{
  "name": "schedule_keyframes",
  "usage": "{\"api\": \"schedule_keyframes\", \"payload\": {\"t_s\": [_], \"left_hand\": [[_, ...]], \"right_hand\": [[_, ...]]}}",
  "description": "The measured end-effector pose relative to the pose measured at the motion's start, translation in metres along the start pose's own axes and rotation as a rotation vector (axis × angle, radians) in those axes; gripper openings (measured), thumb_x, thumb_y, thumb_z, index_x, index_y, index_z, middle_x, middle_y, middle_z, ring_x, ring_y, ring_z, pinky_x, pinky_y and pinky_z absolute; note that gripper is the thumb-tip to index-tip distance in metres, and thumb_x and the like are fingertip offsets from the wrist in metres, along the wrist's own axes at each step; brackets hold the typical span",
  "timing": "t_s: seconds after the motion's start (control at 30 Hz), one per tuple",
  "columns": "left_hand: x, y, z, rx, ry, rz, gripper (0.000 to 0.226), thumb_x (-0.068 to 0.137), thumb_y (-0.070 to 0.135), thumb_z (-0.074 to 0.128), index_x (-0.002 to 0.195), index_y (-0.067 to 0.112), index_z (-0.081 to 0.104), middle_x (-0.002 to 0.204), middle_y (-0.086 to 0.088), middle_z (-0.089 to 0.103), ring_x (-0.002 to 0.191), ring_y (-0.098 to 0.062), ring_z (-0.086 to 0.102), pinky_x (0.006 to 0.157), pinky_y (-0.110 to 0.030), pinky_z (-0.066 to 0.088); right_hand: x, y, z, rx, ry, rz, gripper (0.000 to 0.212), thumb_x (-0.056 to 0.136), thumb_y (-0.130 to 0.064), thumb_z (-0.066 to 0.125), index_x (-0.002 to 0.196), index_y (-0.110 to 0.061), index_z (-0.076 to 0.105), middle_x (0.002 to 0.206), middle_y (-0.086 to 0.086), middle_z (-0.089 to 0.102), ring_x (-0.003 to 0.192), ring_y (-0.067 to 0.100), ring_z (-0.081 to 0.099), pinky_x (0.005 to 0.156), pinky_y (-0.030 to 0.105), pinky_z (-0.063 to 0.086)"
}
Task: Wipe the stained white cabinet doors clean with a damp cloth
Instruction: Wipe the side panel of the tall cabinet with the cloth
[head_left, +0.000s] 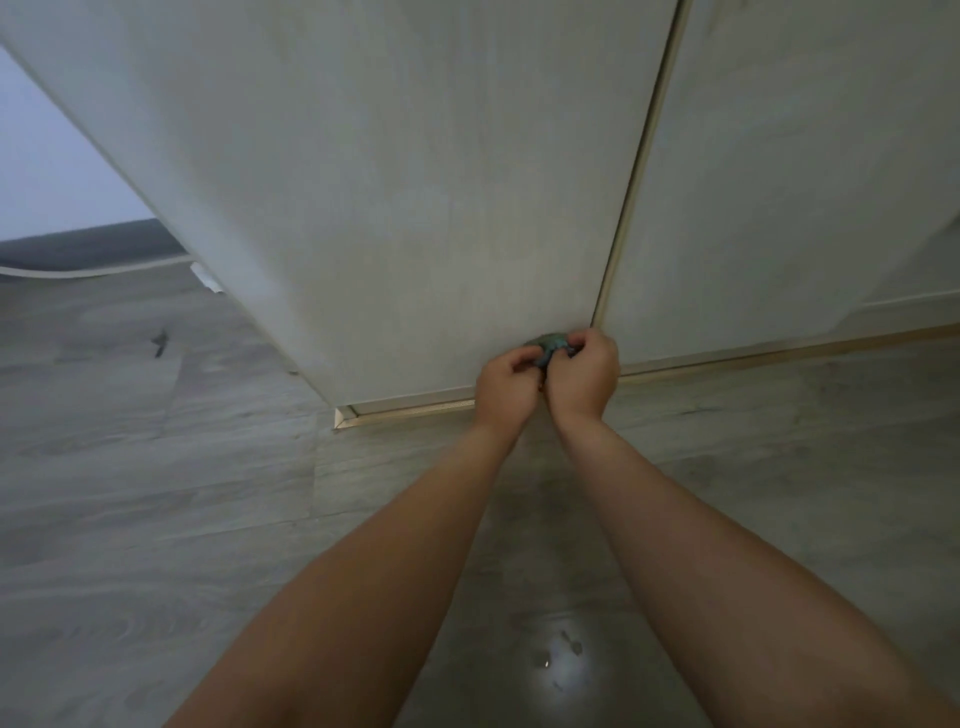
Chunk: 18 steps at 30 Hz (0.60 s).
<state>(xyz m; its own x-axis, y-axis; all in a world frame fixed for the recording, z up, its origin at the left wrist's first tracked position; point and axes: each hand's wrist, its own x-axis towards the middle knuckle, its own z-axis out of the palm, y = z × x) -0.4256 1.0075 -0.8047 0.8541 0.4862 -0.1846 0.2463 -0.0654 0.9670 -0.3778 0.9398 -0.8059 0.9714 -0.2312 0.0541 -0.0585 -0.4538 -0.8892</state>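
My cloth is blue-green; the cabinet doors are white with gold trim; the floor is grey woodgrain.

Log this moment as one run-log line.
left hand: grips cloth | right hand: grips cloth | cloth: bunched, low before left cabinet door | wiping contact: unclear

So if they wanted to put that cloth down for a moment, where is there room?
Bare floor lies left of the arms, below the cabinet door, and right of them along the gold strip. It is crowded only where the left hand and right hand bunch the cloth.
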Motion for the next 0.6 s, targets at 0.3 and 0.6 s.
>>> {"api": "schedule_keyframes", "payload": {"t_s": [0.3, 0.6], "left_hand": [[-0.004, 0.09, -0.029, -0.153, 0.324, 0.503, 0.016, 0.085, 0.003, 0.072, 0.098, 0.012, 0.072, 0.089, 0.0, 0.073, 0.078, -0.003, 0.068, 0.078, -0.024, 0.058], [-0.014, 0.046, -0.017, 0.123, 0.097, 0.13, 0.024, 0.079, 0.009, 0.075, 0.079, 0.027, 0.059, 0.067, 0.009, 0.058, 0.068, -0.02, 0.06, 0.071, -0.044, 0.058]], "right_hand": [[-0.007, -0.105, -0.025, 0.278, 0.287, -0.476, 0.01, 0.078, 0.0, 0.067, 0.087, -0.006, 0.069, 0.091, 0.009, 0.063, 0.079, 0.011, 0.057, 0.073, 0.01, 0.041], [-0.012, -0.039, -0.051, 0.281, -0.085, 0.145, 0.0, 0.084, -0.017, 0.071, 0.084, -0.017, 0.071, 0.082, 0.003, 0.071, 0.077, 0.019, 0.067, 0.07, 0.033, 0.055]]}}
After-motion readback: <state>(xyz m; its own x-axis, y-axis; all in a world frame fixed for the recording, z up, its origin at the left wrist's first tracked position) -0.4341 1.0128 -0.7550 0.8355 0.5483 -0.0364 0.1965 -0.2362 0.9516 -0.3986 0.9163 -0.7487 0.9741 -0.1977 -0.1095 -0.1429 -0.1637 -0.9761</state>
